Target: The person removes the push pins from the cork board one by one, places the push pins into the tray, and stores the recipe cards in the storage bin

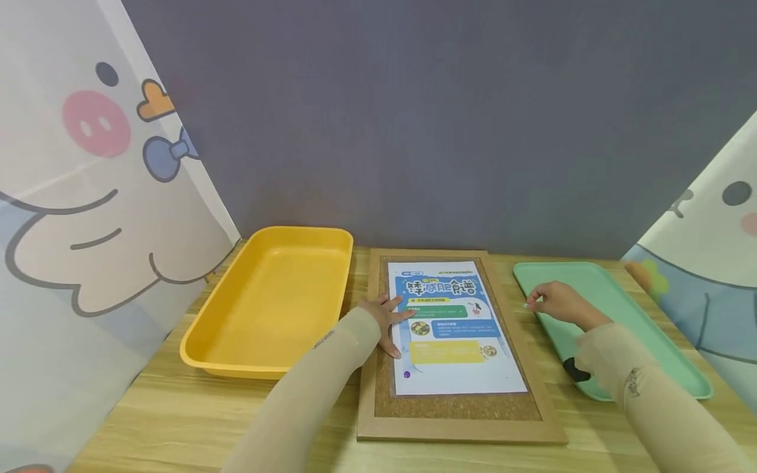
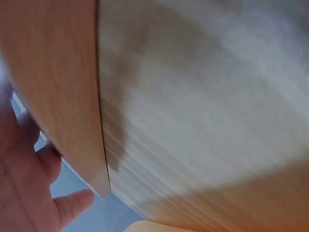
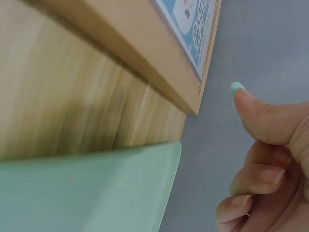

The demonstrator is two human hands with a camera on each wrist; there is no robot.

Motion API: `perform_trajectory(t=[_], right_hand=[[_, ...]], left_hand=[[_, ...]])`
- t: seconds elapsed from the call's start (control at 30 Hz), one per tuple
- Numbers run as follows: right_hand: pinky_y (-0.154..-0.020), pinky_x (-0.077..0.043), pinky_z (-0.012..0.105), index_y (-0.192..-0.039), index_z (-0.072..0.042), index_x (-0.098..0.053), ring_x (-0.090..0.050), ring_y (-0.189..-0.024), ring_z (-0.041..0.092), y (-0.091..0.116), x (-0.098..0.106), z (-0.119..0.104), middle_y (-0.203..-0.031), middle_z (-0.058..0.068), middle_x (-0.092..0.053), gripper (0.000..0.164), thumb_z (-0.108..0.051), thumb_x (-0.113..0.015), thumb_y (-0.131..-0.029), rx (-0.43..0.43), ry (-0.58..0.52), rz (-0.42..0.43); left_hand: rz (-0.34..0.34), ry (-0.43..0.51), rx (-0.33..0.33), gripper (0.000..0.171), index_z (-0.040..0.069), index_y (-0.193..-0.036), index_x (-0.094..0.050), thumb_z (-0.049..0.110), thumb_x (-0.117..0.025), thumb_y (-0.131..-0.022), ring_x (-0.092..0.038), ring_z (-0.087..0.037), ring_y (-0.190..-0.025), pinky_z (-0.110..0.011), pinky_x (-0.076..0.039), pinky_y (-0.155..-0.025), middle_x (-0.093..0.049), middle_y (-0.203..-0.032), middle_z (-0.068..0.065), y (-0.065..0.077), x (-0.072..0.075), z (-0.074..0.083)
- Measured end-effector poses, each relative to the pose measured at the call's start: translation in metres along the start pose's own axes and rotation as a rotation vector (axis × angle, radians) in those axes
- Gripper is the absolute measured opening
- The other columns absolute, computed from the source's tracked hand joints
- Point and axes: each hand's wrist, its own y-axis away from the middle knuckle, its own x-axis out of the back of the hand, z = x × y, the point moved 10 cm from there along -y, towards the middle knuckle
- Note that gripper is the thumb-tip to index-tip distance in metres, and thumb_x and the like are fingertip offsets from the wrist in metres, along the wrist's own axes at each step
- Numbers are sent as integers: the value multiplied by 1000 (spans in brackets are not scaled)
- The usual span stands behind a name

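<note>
A printed poster (image 1: 452, 368) with blue, green and yellow blocks lies on a wood-framed cork board (image 1: 449, 408). My left hand (image 1: 381, 318) rests with spread fingers across the board's left frame and the poster's left edge. In the left wrist view the left hand (image 2: 24, 179) is beside the wooden frame (image 2: 58, 82). To the right of the board, above the green tray's left edge, my right hand (image 1: 556, 301) pinches a small mint-green push pin (image 3: 236, 87) at its fingertips. The right hand's other fingers (image 3: 258, 179) are curled in.
A yellow tray (image 1: 349, 289) stands left of the board, and a mint-green tray (image 1: 644, 328) lies to the right. A black object (image 1: 575, 370) shows beside the right sleeve. A grey partition (image 1: 414, 131) rises behind the wooden table (image 1: 154, 420), with cartoon-printed panels on both sides.
</note>
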Motion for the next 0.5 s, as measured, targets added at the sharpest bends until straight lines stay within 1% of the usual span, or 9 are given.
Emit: perform_trajectory(t=[0.07,0.13,0.17,0.23,0.27,0.37,0.43,0.5], right_hand=[[-59,-36,33,-75,-2,-63,-40,-61,14,4,2,3,-74,4,-62,11,-2,-68,-85,-3,6,7],[-59,-37,33,-76,-2,-63,-41,-63,13,8,3,8,-75,5,-63,10,-1,-67,-85,-13,13,8],[-60,-38,33,-76,-2,-63,-42,-63,14,10,4,10,-76,5,-63,10,-1,-67,-85,-21,15,9],[-60,-38,33,-77,-2,-63,-42,-63,13,13,6,14,-75,4,-62,9,-1,-66,-85,-35,17,9],[-59,-37,33,-77,-2,-63,-41,-62,13,15,7,16,-74,3,-61,9,-1,-67,-85,-41,17,10],[-58,-36,31,-77,-2,-63,-39,-60,12,19,10,20,-73,2,-61,8,-2,-67,-84,-49,17,10],[-57,-37,31,-77,-1,-64,-40,-60,12,21,11,22,-73,3,-62,8,-2,-68,-84,-41,22,9],[-57,-38,30,-77,-1,-64,-41,-61,11,23,12,25,-74,4,-63,8,-2,-69,-83,-39,24,3]], left_hand=[[-1,-1,3,98,49,-151,-6,77,-58,-71,-6,-14,-146,-24,-48,-77,0,-160,13,0,-1,0],[0,3,3,98,49,-151,-7,77,-58,-72,-7,-14,-146,-23,-48,-73,0,-160,13,0,-1,0],[0,5,3,98,49,-151,-7,76,-58,-72,-7,-14,-146,-24,-48,-74,0,-160,13,0,-1,0],[3,10,0,98,49,-151,-7,76,-59,-71,-7,-14,-146,-26,-48,-80,0,-160,13,-1,-1,0],[4,11,-2,98,49,-151,-7,76,-59,-72,-7,-14,-146,-29,-47,-87,0,-160,13,-1,-1,0],[0,10,-4,99,48,-151,-7,76,-58,-72,-7,-15,-146,-36,-40,-101,0,-160,12,0,-1,0],[-5,10,-1,98,48,-151,-7,76,-58,-72,-6,-15,-146,-36,-40,-102,0,-160,12,0,-2,-1],[-10,13,5,98,48,-151,-7,76,-59,-72,-6,-14,-146,-31,-45,-95,0,-160,12,0,-2,-2]])
